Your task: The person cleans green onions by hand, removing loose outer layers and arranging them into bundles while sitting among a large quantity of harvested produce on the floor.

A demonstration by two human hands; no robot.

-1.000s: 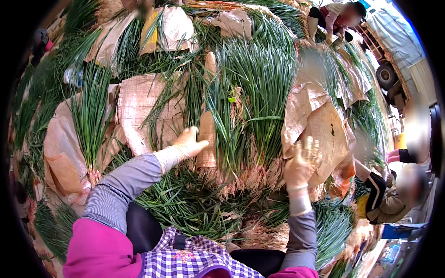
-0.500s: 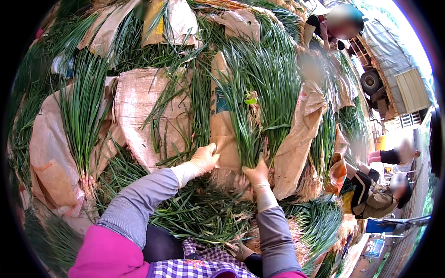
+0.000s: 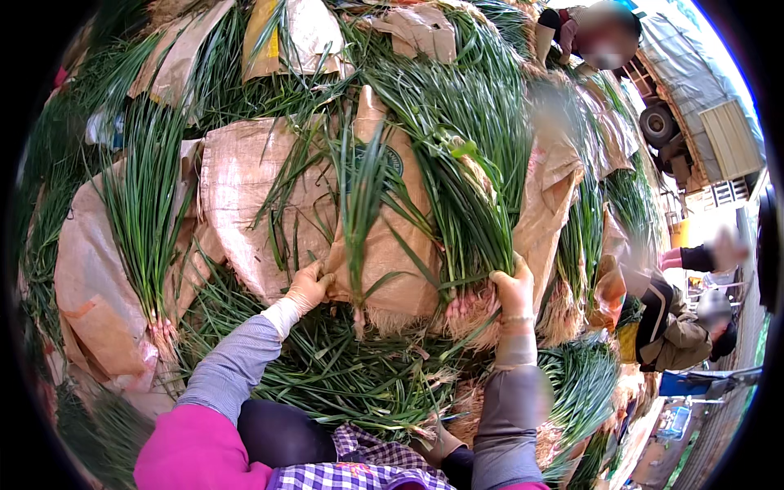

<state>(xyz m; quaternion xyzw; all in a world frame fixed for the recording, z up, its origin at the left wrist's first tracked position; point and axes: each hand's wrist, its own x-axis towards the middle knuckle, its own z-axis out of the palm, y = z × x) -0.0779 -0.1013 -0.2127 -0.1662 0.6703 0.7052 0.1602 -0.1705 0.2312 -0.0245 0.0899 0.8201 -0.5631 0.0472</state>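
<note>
Pinches tan sack [image 3: 408, 282] at edge with left hand [image 3: 309, 287]; touches leafy green bunch [image 3: 482, 220] low down with right hand [image 3: 515, 294].

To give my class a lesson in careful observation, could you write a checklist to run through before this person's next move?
1. Left hand on the sack's edge: ok.
2. Right hand at the big bunch: ok.
3. Right grip firm: cannot tell.
4. Sack free of stalks: not ok; a small bunch crosses it.
5. Roots fully covered: not ok; they show below the sack.
</note>
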